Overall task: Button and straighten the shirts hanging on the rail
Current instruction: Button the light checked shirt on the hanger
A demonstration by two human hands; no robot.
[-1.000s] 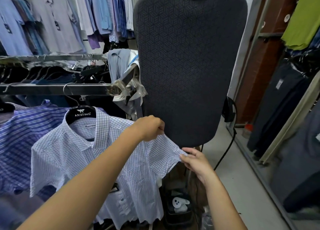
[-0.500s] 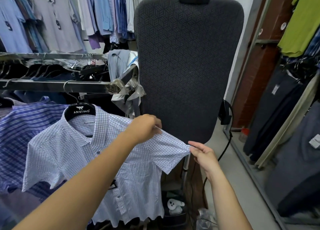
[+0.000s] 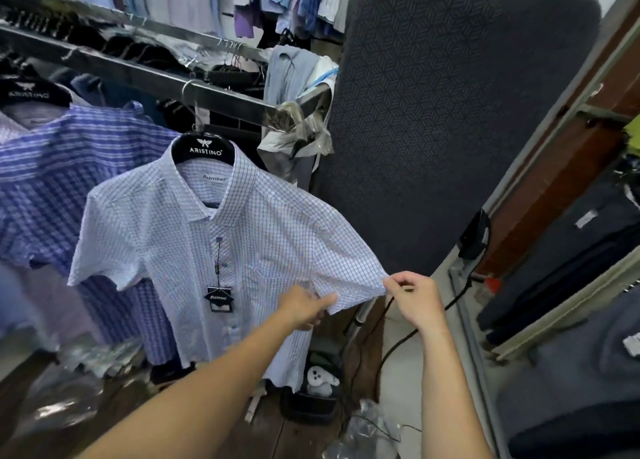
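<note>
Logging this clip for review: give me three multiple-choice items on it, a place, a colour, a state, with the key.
1. The tag hangs: A at the shirt's front; B at its back; C nowhere in view.
2. The hanger is: A white; B black; C red.
3. The right hand: A hangs idle; B grips the hanger; C pinches the sleeve.
Key: A, it dangles down the front; B, black with white lettering; C, it closes on the sleeve's corner.
</note>
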